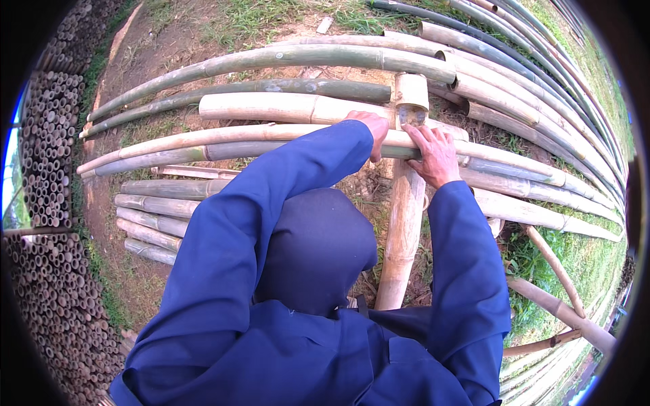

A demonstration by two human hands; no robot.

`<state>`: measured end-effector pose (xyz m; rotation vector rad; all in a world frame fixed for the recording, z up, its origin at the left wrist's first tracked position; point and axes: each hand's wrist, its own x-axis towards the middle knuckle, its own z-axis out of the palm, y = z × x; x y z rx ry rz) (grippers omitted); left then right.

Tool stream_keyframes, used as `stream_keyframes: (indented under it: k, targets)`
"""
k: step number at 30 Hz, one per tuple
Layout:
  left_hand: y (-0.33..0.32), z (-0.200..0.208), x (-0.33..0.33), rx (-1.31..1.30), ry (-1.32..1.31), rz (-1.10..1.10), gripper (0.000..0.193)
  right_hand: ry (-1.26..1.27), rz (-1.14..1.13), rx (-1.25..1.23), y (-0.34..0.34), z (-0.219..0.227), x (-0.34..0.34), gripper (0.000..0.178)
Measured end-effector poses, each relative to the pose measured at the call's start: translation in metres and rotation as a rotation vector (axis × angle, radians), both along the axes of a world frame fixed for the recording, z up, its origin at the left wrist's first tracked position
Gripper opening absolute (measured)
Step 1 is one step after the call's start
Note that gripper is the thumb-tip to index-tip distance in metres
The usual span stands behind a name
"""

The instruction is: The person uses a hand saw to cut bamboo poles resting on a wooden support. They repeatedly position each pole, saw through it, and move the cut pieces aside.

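Observation:
A long pale bamboo pole (237,137) runs from left to right in front of me, with a greyer bamboo pole (203,155) along its near side. My left hand (370,134) is closed around the pale pole, just left of a thick bamboo post (403,237). To the right of the post, my right hand (435,154) grips the same pole from above, its fingers bent over the far side. Beyond the hands, the post's top has a cut-out notch (411,115). The undersides of both grips are hidden.
Several bamboo poles (284,59) lie beyond my hands, and more (535,95) fan out at the right. Short bamboo lengths (159,205) lie at the left. Stacked cut bamboo (51,135) stands at the far left. A slanting bamboo brace (558,312) is at the lower right.

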<state>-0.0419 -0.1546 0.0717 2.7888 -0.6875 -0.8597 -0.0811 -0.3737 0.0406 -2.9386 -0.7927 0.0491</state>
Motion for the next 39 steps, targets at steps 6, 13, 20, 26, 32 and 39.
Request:
stream_keyframes:
  k: [6,13,20,26,32,39]
  targets:
    - [0.005,-0.004,-0.005,-0.062,-0.004,-0.016,0.051,-0.012,0.017,0.023,0.0,0.004,-0.008,0.079]
    - [0.114,-0.016,-0.031,-0.023,-0.095,0.052,0.073,-0.108,0.109,0.169,0.099,-0.014,-0.024,0.084]
    - [0.277,-0.011,-0.068,0.137,-0.024,0.223,0.079,-0.049,0.179,0.382,0.275,-0.032,-0.043,0.045]
    - [0.329,-0.032,-0.095,0.084,-0.083,0.27,0.074,0.04,0.283,0.509,0.215,0.003,-0.048,0.074]
    - [0.325,-0.023,-0.082,0.116,-0.001,0.256,0.074,-0.126,-0.054,0.128,0.035,0.024,-0.04,0.101]
    - [0.312,0.001,-0.078,0.264,0.107,0.309,0.097,-0.051,-0.063,0.058,0.016,-0.008,-0.025,0.076]
